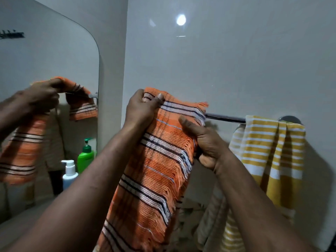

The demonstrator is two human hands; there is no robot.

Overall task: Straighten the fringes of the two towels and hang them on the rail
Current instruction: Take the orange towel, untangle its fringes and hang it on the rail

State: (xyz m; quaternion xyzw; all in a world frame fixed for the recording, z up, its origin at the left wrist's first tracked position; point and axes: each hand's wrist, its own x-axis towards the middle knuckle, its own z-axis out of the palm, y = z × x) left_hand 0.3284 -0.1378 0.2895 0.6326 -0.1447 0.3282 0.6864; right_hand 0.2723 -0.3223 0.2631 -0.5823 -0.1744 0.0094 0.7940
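Orange striped towel (154, 179): draped at the left end of the rail (225, 118), its top fold at rail height and its long body falling toward the near side. The mirror (45, 57) on the left reflects it lying over the bar.
Left hand (141, 110): fingers curled over the top fold, thumb pressed on the front face. Judged to be pinning the cloth so it does not slide while the edge is worked.
Right hand (207, 144): closed on the right edge of the orange towel, fingers round the fringe (183, 166). Judged to be drawing the threads straight.
Fringe condition: strands along the right edge lie uneven and partly bunched; straightening looks incomplete.
Yellow striped towel (272, 148): hanging at the right end of the rail, apart from the orange one, folds gathered. Neither hand touches it.
Rail: bare bar shows between the two towels.
Stage: one towel appears hung; the orange one is being settled and tidied.
Risk: a hard pull on the fringe could drag the towel off the bar.
Other items: green pump bottle (85, 155) and white pump bottle (69, 176) near the mirror, far left.
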